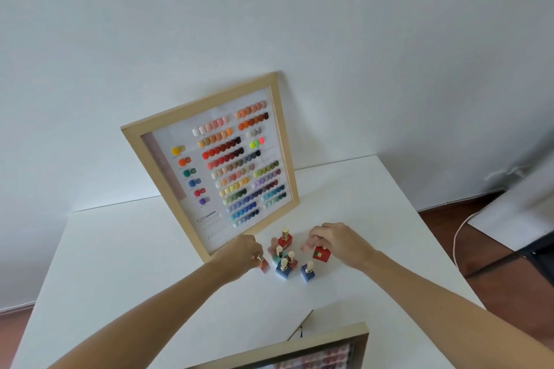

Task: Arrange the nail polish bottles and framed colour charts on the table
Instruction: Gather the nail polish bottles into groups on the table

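**Both hands on bottles before the propped chart**

Left hand point(244, 252) closed on the gold cap of a pink nail polish bottle point(265, 266), at the left edge of the cluster. Right hand point(335, 241) curled over a red bottle point(321, 254), fingertips pinching at its cap, at the cluster's right side. Between the hands, standing upright on the white table point(120, 263): a red bottle with gold cap point(284, 239) at the back, a teal one point(277, 257) and a rose one point(291, 260) in the middle, two blue bottles point(284, 270) point(307, 272) at the front. Just behind them, a wood-framed colour chart point(209, 165) leaning against the white wall point(359, 39), rows of coloured nail tips inside. At the near table edge, the corner of a second framed chart point(314, 350), pinkish swatches partly showing, mostly cut off.
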Demonstrator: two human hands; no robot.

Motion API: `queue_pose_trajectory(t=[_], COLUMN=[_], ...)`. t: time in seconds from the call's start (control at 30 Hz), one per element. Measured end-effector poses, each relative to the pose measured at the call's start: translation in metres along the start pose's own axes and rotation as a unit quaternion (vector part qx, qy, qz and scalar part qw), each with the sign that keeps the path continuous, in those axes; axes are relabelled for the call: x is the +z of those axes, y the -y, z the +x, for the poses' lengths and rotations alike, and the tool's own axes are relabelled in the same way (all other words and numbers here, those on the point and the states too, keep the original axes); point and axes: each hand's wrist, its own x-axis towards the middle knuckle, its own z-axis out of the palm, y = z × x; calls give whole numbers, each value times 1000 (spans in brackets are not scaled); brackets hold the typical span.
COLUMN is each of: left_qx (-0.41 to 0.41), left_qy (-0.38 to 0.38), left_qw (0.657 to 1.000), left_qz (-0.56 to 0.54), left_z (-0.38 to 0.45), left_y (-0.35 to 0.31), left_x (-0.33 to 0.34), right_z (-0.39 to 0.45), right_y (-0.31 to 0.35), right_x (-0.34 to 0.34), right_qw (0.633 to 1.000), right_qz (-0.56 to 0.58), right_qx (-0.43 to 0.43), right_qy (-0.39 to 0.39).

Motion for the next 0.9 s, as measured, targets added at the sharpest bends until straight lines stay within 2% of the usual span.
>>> queue_pose_trajectory(t=[0.3,0.53,0.73,0.9], left_qx=[36,102,171,174], left_qy=[-45,-52,1,63], left_qw=[998,993,985,983], left_qz=[9,-12,13,8], left_z=[-17,17,86,144], left_y=[-6,-72,-156,-216], left_x=[-48,-82,-60,-31], right_z=[-58,-100,-121,-118], right_y=[-32,-72,-117,-155], right_x=[-46,-76,-95,-103], right_qw=[990,979,964,955], right_qz=[48,47,69,73], right_qx=[111,170,225,260], right_qy=[-70,-101,-126,-124])
